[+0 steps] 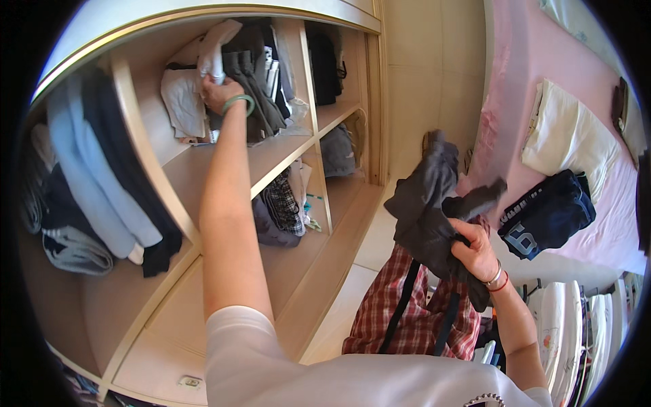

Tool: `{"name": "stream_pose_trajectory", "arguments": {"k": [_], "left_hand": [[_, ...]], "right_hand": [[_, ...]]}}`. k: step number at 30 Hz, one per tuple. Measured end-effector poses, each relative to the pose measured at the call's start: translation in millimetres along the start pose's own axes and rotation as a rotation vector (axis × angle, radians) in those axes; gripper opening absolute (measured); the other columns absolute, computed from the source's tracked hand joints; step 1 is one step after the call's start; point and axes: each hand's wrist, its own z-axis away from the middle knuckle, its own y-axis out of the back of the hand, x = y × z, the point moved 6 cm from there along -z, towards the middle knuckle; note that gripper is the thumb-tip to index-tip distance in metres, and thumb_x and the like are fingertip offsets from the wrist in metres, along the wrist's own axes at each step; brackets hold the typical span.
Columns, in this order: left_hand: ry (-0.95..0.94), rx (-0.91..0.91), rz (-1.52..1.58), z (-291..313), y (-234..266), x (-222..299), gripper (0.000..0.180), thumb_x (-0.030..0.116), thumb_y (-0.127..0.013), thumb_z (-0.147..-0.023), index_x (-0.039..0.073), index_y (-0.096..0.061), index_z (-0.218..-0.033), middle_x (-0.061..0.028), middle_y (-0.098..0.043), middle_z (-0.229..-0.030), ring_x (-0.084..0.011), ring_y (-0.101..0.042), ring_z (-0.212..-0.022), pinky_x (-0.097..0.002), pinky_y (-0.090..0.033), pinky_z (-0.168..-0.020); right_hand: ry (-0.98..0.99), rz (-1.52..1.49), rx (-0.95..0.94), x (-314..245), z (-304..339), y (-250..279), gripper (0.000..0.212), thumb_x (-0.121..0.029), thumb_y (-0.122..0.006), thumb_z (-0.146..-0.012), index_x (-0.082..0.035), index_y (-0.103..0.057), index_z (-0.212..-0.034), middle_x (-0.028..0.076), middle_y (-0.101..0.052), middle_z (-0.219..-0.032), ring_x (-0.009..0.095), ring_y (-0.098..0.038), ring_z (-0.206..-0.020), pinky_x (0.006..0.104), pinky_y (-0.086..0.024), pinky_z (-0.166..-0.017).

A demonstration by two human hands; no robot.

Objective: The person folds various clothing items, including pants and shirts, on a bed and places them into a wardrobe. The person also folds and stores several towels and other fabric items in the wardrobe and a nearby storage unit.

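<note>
My left hand [222, 95], with a green bangle at its wrist, reaches into the upper shelf compartment. Its fingers close on a white garment [214, 51] that sticks up among the folded clothes. Beside it stand dark grey folded clothes [254, 88], and a cream folded garment [183, 102] lies to its left. On the right, a crumpled dark grey garment [424, 217] hangs from my right hand [476, 251], bunched between thumb and fingers. Below this garment is a red plaid bag [386, 305] with dark straps.
Hanging clothes [102, 156] fill the left compartment. More clothes [281, 203] lie on the lower shelf. A pink-covered bed [505, 136] at right bears a cream folded cloth [569, 136] and folded navy clothing [553, 210]. White items [563, 325] stand in a row at lower right.
</note>
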Motion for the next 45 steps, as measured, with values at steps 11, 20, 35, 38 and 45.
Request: {"name": "stream_pose_trajectory", "arguments": {"k": [11,20,35,38,45], "left_hand": [[0.322,0.181,-0.169,20.7,79.2,-30.9,0.039,0.020,-0.061,-0.076,0.016,-0.065,-0.114,-0.0156,-0.060,-0.101,-0.0339,-0.056,-0.099,-0.0485,-0.041,-0.092],[0.756,-0.339,0.107,77.5,71.5,-41.9,0.055,0.021,-0.058,-0.084,0.034,-0.044,-0.136,-0.0121,-0.050,-0.123,-0.0326,-0.047,-0.118,-0.0530,-0.036,-0.096],[0.286,-0.526,1.177,66.9,93.1,67.3,0.056,0.025,-0.058,-0.086,0.014,-0.042,-0.139,-0.0185,-0.052,-0.127,-0.0320,-0.055,-0.109,-0.0466,-0.048,-0.090],[0.973,-0.379,1.468,113.4,117.2,34.7,0.051,0.000,-0.050,-0.068,-0.008,-0.052,-0.118,-0.0174,-0.057,-0.112,-0.0341,-0.062,-0.096,-0.0477,-0.053,-0.087],[0.765,-0.928,1.195,232.5,178.3,187.8,0.021,0.003,-0.056,-0.066,-0.001,-0.058,-0.087,-0.0071,-0.060,-0.087,-0.0182,-0.056,-0.080,-0.0304,-0.047,-0.072]], "right_hand": [[0.051,-0.141,0.001,-31.2,-18.9,0.5,0.046,0.006,-0.039,-0.076,0.004,-0.059,-0.118,0.000,-0.064,-0.095,0.006,-0.054,-0.089,0.0221,-0.044,-0.083],[0.040,-0.171,0.071,-37.3,5.6,22.0,0.047,0.007,-0.039,-0.076,0.005,-0.057,-0.119,0.000,-0.062,-0.102,0.007,-0.052,-0.095,0.0212,-0.042,-0.087],[0.091,-0.306,0.112,-47.9,27.7,52.9,0.046,0.008,-0.038,-0.076,0.007,-0.059,-0.117,0.003,-0.064,-0.103,0.010,-0.057,-0.095,0.0229,-0.045,-0.086],[0.156,-0.305,0.118,-59.6,43.4,75.4,0.045,0.010,-0.038,-0.074,0.008,-0.061,-0.112,0.004,-0.065,-0.103,0.011,-0.059,-0.094,0.0236,-0.046,-0.085],[0.277,-0.569,-0.004,-59.7,85.5,85.6,0.051,0.008,-0.040,-0.070,0.009,-0.059,-0.117,0.011,-0.065,-0.112,0.017,-0.061,-0.104,0.0281,-0.045,-0.095]]}}
